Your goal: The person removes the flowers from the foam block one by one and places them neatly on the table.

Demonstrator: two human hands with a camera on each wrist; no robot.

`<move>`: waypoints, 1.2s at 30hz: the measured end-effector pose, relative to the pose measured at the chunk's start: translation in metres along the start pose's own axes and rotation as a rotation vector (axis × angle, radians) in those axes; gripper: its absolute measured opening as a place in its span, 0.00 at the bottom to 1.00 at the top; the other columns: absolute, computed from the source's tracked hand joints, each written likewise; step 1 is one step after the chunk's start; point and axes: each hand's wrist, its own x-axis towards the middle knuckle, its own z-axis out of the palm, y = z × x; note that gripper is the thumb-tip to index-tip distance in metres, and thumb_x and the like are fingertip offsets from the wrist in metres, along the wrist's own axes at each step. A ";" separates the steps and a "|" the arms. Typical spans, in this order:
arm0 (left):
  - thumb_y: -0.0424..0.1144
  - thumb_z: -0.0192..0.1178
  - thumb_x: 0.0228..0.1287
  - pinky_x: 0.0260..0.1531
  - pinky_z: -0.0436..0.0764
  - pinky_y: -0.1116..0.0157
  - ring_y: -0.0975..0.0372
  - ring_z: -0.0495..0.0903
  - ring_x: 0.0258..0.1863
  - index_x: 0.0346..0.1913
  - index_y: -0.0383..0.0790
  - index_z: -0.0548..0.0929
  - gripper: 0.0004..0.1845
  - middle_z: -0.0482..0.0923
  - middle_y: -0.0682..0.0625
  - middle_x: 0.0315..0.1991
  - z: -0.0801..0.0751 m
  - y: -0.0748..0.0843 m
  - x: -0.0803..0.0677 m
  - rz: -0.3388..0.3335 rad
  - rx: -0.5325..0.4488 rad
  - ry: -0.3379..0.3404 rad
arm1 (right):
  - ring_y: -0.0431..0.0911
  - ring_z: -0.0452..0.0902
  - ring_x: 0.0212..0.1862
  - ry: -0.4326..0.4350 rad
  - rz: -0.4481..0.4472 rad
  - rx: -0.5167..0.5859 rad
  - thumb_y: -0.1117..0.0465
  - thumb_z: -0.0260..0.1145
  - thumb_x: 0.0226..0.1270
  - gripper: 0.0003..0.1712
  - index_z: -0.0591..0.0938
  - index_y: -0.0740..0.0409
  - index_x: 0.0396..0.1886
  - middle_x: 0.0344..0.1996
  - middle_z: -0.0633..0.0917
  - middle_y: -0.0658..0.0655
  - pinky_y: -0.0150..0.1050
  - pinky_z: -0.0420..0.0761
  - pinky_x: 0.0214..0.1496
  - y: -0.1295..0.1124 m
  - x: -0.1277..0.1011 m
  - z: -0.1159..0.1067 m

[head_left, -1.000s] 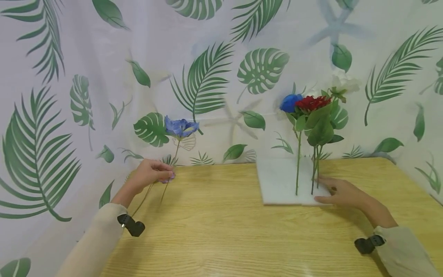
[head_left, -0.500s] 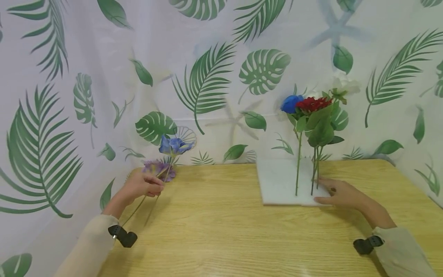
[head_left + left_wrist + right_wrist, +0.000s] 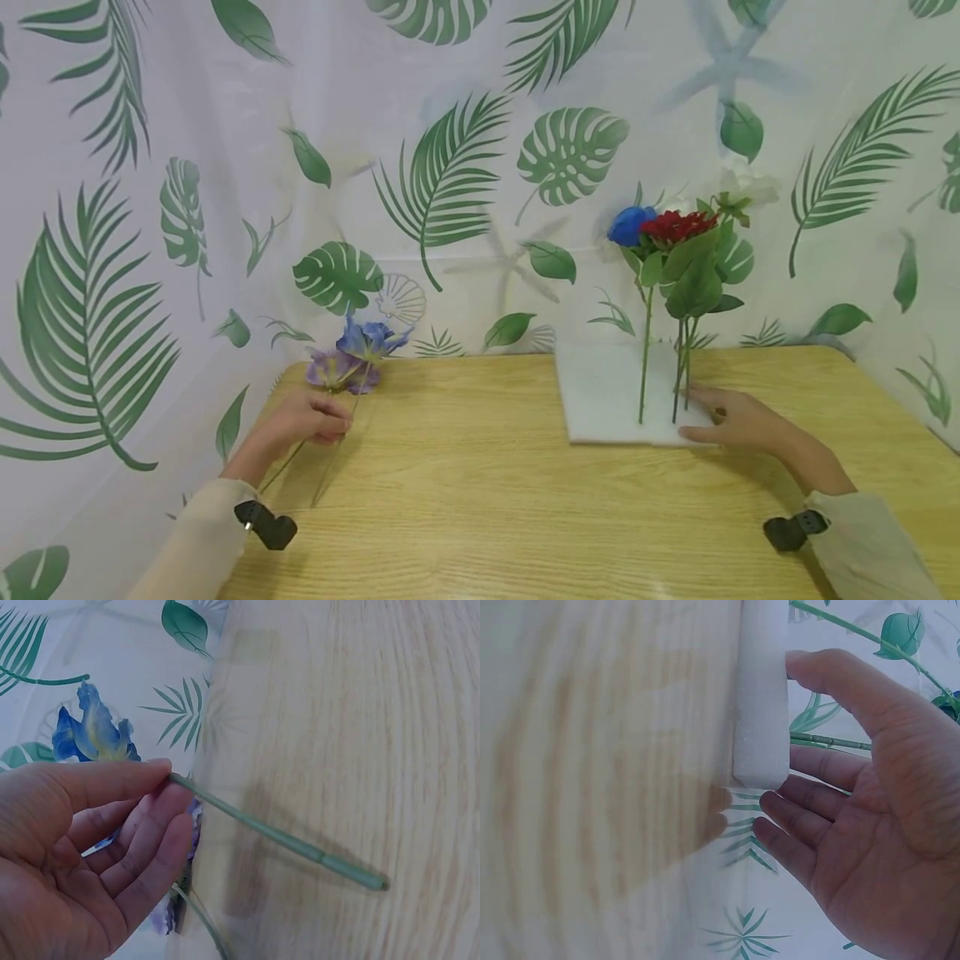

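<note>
My left hand pinches the green stem of a blue iris-like flower between thumb and fingertips. The bloom leans away toward the wall, and the bare stem end points toward the near side of the table. Just behind that hand lies a purple flower, its thin stem passing under the hand. At the right, my right hand rests with thumb and fingertips on the near right corner of a white foam board. Its fingers are lightly bent along the corner.
Upright in the foam stand a blue rose, a red flower and a white flower, with large green leaves below the blooms. A leaf-printed sheet hangs behind the wooden table.
My left hand has come back toward the near left, lowering the blue iris-like flower and tilting it until its bloom overlaps the purple flower. My right hand has stayed on the foam board.
</note>
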 end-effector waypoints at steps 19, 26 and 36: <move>0.29 0.66 0.66 0.35 0.90 0.64 0.64 0.88 0.30 0.52 0.19 0.83 0.16 0.90 0.46 0.33 0.006 -0.024 0.008 -0.203 -0.100 0.069 | 0.76 0.69 0.66 0.008 -0.016 -0.016 0.45 0.73 0.65 0.50 0.66 0.77 0.72 0.69 0.67 0.80 0.66 0.78 0.61 0.000 0.000 0.000; 0.29 0.67 0.64 0.34 0.90 0.64 0.64 0.87 0.29 0.50 0.21 0.85 0.15 0.90 0.48 0.32 0.003 -0.026 0.008 -0.221 -0.097 0.063 | 0.76 0.68 0.66 0.013 -0.017 -0.012 0.45 0.74 0.65 0.50 0.67 0.76 0.72 0.69 0.67 0.80 0.66 0.77 0.62 -0.001 0.000 0.001; 0.27 0.66 0.63 0.30 0.89 0.67 0.66 0.86 0.26 0.49 0.18 0.84 0.16 0.88 0.50 0.28 -0.005 -0.021 0.004 -0.180 -0.130 0.058 | 0.76 0.67 0.67 0.009 -0.010 -0.012 0.44 0.73 0.65 0.50 0.66 0.76 0.72 0.70 0.66 0.80 0.66 0.77 0.62 -0.002 0.000 -0.001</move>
